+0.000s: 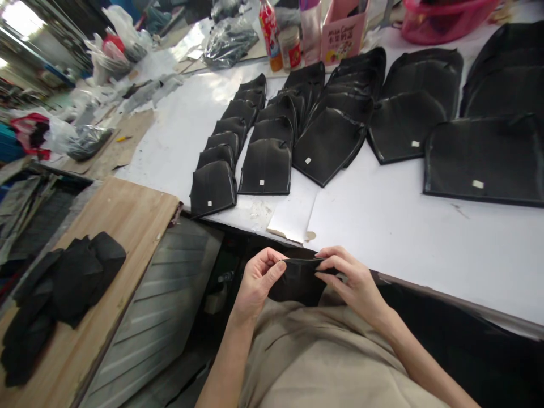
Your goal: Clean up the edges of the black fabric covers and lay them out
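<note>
A black fabric piece (297,283) hangs between my hands, just off the front edge of the white table. My left hand (261,277) pinches its upper left corner between thumb and fingers. At the upper right corner, my right hand (346,275) grips the same edge with its fingertips. The top edge is pulled nearly straight between them, and the lower part hangs down in front of my beige clothing. On the table beyond lie rows of overlapping black panels (266,167), the front ones bearing small white stickers.
A wooden board (123,212) at the left carries a heap of black cloth (80,277). Along the back of the white table (382,226) stand a red-labelled bottle (270,34), a jar (290,48), a pink box (343,34) and a pink basin (446,22). Plastic bags lie at upper left.
</note>
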Motion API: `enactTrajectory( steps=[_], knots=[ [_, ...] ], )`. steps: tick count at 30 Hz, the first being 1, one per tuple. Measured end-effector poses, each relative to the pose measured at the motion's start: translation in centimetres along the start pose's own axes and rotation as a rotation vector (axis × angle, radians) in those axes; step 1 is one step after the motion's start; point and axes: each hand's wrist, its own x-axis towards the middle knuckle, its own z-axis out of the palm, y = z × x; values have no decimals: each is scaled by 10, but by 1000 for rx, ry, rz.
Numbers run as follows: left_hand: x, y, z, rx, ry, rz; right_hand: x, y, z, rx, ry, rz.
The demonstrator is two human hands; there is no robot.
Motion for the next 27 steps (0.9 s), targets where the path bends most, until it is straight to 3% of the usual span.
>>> enactTrajectory(
  steps=[14,19,23,27],
  knots=[
    [-2,-4,-2,-99,80,29,9,-1,-4,194,-3,124],
    [-1,-7,1,-96,113,27,11,0,-1,229,49,157],
    [0,-7,2,-98,136,62,11,3,3,274,100,226],
    [0,-8,1,-90,150,79,11,4,3,363,66,299]
  ],
)
